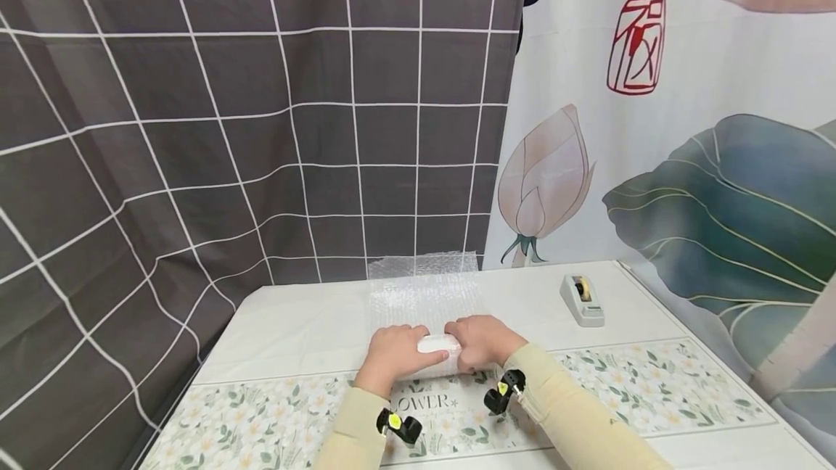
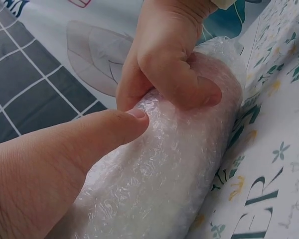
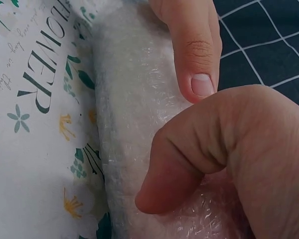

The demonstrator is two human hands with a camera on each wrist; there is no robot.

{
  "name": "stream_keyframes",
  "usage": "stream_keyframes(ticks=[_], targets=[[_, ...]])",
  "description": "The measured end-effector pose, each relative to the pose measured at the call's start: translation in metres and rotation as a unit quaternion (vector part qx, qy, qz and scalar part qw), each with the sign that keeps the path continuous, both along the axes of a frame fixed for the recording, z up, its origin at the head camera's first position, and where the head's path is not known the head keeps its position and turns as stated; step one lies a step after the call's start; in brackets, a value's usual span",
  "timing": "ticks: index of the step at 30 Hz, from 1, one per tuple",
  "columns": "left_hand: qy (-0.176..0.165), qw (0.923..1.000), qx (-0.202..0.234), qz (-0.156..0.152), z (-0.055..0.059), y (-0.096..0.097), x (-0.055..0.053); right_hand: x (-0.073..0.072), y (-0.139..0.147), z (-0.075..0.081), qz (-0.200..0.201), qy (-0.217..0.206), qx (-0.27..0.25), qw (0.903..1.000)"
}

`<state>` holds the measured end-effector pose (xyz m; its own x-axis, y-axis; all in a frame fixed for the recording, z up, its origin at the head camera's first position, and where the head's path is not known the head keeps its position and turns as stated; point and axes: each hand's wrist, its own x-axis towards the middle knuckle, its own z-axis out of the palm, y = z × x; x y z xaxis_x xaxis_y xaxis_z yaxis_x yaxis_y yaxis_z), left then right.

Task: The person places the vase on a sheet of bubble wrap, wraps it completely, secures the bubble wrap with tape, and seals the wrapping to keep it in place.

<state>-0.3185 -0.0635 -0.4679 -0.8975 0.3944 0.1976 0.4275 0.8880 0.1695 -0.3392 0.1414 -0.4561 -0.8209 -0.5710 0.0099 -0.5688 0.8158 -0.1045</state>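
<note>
A rounded bundle in bubble wrap [image 1: 439, 344] lies crosswise on the table, with a pale thing inside that I cannot make out. From its far side, a loose flat sheet of bubble wrap [image 1: 424, 299] runs to the table's back edge. My left hand [image 1: 395, 354] grips the bundle's left part, its thumb lying along the top. The right hand [image 1: 483, 341] holds the right end with a bent thumb pressed on the wrap. In the left wrist view, the wrapped bundle [image 2: 159, 169] looks smooth and thick, and both thumbs touch it. The other fingers are mostly hidden behind it.
A grey tape dispenser [image 1: 583, 303] with a yellowish roll stands at the right rear of the table. A flowered runner strip [image 1: 627, 376] crosses the white tabletop [image 1: 307, 325]. Behind hang a dark checked curtain [image 1: 385, 136] and a flower-printed one [image 1: 705, 187].
</note>
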Motion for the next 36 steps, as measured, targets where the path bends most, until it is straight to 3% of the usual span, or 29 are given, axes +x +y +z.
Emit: stream_keyframes(ticks=[7, 12, 17, 24, 32, 36], targets=[[0.005, 0.9998, 0.012, 0.016, -0.001, 0.000, 0.001, -0.002, 0.000, -0.002, 0.000, -0.010, -0.001, 0.9999], [0.061, 0.9981, -0.011, 0.005, 0.002, 0.004, 0.008, -0.004, -0.001, -0.003, -0.001, -0.022, -0.002, 0.9998], [0.127, 0.9907, -0.050, 0.007, 0.004, 0.014, 0.022, -0.005, 0.000, -0.001, 0.000, -0.034, -0.005, 0.9994], [0.170, 0.9824, -0.076, 0.014, -0.010, 0.022, 0.034, -0.010, -0.001, 0.001, -0.015, -0.053, -0.007, 0.9985], [0.208, 0.9742, -0.087, 0.003, -0.024, 0.018, 0.030, -0.013, -0.002, 0.002, -0.034, -0.088, -0.011, 0.9955], [0.197, 0.9750, -0.102, -0.001, -0.026, 0.017, 0.027, -0.014, -0.001, 0.002, -0.036, -0.096, -0.017, 0.9946]])
